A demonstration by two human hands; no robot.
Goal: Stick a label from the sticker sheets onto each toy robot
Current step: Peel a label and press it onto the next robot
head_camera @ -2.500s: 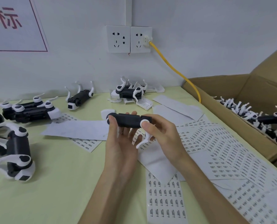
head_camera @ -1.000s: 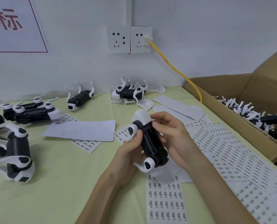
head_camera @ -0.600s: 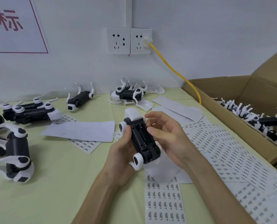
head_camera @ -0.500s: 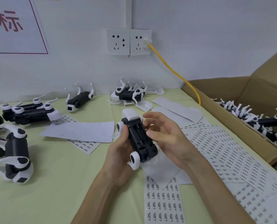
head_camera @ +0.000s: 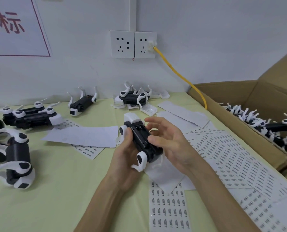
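A black toy robot (head_camera: 142, 139) with white legs and a white head lies belly-up above the table. My left hand (head_camera: 124, 158) grips it from underneath, thumb over its left side. My right hand (head_camera: 168, 143) touches the robot's right flank, thumb pressing on the black belly, the other fingers spread loosely. Sticker sheets (head_camera: 169, 208) with rows of small printed labels lie under and right of my hands, more of them (head_camera: 223, 153) fanning toward the box. I cannot tell whether a label is on the belly.
Several toy robots lie on the pale green table: a large one (head_camera: 17, 163) at the left, a pair (head_camera: 30, 118) behind, one (head_camera: 81, 104) near the wall and one (head_camera: 132, 98) among loose parts. A cardboard box (head_camera: 250, 97) of robots stands right. A yellow cable (head_camera: 181, 76) runs from the socket.
The robot has been turned from lying crosswise, back up, to pointing away with its belly up. My right hand has shifted from its leg to the belly and flank.
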